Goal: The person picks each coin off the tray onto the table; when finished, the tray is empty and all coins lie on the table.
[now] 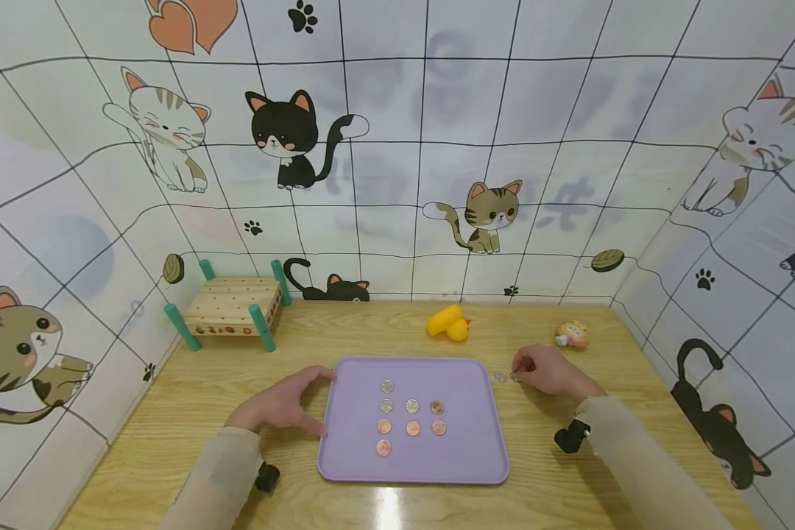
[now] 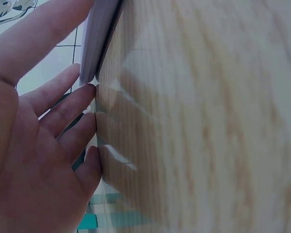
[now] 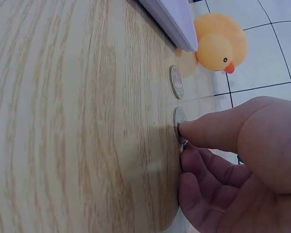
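Observation:
A lilac tray (image 1: 464, 456) lies on the wooden table with several coins spread on it: silver-coloured ones such as this coin (image 1: 412, 405) and copper-coloured ones such as this coin (image 1: 413, 428). At the tray's left rim, my left hand (image 1: 283, 401) rests with thumb and fingers spread, touching the edge. To the right of the tray, my right hand (image 1: 546, 370) pinches a silver coin (image 3: 179, 119) at the tabletop, thumb on its face. A second silver coin (image 3: 176, 82) lies flat between that hand and the tray.
Behind the tray lies a yellow rubber duck (image 1: 447, 322). A small figurine (image 1: 572, 334) sits beyond my right hand. At the back left stands a toy bed (image 1: 232, 302) with green posts. Cat-patterned walls (image 1: 397, 184) enclose the table's back and sides.

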### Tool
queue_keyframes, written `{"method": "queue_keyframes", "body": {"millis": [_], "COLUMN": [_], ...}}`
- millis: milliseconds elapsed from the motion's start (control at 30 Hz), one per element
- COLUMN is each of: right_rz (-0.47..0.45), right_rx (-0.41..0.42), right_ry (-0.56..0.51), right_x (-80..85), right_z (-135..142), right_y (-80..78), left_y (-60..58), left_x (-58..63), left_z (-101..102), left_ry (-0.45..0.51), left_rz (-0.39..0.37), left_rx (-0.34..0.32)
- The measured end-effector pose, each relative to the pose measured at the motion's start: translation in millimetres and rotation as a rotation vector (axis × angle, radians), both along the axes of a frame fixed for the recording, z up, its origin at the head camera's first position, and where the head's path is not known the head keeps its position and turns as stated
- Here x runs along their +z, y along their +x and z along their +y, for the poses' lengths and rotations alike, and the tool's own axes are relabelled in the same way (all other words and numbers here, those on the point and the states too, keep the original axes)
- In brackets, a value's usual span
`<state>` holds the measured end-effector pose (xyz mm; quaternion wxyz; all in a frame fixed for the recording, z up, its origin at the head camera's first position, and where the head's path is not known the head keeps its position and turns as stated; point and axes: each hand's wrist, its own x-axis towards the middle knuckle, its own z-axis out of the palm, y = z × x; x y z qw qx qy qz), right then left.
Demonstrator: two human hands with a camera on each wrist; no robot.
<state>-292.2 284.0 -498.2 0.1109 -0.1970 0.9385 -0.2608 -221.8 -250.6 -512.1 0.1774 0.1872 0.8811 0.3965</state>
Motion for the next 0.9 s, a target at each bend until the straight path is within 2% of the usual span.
{"method": "queue_keyframes", "body": {"millis": [400,667,900], "right_rz": [-0.01,-0.014,0.018], "right_rx": [-0.011,-0.002,0.082], "right_ry": [-0.027,-0.096,-0.158], "right_x": [4.3,15.2,19.0], "right_z": [-2,-21,-48], "right_y": [0.8,1.5,-2.4], "left_y": [-0.2,0.3,0.1], "left_x": [1.7,0.1,1.3], "left_z": [0,0,0], "left_ry": [-0.005,-0.002,0.011], "left_rz": [-0.006,-0.003,0.001], "left_rx": [0.01,0.003,0.002]}}
